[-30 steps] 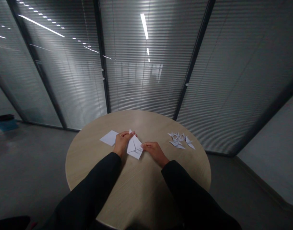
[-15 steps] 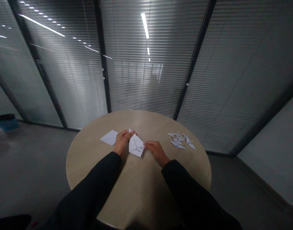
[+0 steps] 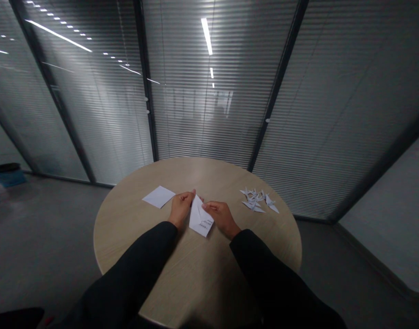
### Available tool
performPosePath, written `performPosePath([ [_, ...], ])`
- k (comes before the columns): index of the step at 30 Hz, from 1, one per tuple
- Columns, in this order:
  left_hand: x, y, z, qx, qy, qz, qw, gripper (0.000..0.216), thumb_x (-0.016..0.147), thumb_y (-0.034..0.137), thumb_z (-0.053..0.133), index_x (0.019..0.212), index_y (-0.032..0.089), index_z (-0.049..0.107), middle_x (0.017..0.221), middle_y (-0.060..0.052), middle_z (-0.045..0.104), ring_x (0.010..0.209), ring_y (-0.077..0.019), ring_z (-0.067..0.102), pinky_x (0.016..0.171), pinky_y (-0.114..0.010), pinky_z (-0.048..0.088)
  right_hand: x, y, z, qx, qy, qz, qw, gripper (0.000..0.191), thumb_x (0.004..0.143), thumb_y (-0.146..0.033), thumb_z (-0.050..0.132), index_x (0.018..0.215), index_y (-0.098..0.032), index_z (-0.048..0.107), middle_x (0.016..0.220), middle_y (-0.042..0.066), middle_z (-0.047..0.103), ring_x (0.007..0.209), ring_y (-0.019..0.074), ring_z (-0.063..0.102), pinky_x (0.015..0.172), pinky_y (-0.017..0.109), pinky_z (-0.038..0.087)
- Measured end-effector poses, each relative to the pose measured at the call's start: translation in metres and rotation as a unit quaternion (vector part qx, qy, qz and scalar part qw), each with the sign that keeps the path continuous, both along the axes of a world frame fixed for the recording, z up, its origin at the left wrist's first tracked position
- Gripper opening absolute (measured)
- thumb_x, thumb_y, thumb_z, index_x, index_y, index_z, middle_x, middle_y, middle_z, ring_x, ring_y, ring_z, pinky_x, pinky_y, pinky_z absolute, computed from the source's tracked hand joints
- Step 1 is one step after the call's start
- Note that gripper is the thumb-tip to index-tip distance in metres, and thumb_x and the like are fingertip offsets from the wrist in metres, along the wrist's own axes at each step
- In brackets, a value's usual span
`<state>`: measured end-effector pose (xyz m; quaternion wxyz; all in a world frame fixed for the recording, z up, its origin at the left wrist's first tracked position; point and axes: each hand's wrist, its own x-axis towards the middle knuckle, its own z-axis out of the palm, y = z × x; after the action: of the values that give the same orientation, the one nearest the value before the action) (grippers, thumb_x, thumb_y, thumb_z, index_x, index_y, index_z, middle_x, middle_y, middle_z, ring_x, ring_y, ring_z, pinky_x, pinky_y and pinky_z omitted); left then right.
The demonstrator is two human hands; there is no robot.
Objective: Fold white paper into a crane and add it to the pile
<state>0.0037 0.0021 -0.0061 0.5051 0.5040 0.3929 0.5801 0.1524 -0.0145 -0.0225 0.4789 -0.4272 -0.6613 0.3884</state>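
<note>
A white folded paper [image 3: 200,219] with some print near its lower edge lies between my hands on the round wooden table [image 3: 195,274]. My left hand [image 3: 181,209] pinches its upper left edge near the top point. My right hand [image 3: 220,215] pinches its right side, fingers closed on the paper. Both arms are in black sleeves.
A flat white paper square [image 3: 159,197] lies left of my hands. Several small folded paper cranes [image 3: 258,201] sit in a pile at the right of the table. Glass walls with blinds stand behind the table, and grey floor surrounds it.
Both hands have drawn closer together and a little toward me. The paper has turned and folded narrower, its lower corner now pointing toward me.
</note>
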Motion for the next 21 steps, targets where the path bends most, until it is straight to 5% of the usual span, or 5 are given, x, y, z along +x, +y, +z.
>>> performPosePath([
  [21,-0.005,0.006,0.001,-0.003,-0.06,0.044,0.997,0.041,0.065,0.053,0.071,0.061,0.012,0.064,0.064,-0.01,0.069,0.059,-0.0193,0.066,0.054,-0.028,0.048,0.002,-0.003,0.005,0.032,-0.045,0.007,0.998,0.036,0.081,-0.047,0.055,0.075,-0.014,0.069,0.069,0.004,0.068,0.066,0.0174,0.061,0.059,0.026,0.043],
])
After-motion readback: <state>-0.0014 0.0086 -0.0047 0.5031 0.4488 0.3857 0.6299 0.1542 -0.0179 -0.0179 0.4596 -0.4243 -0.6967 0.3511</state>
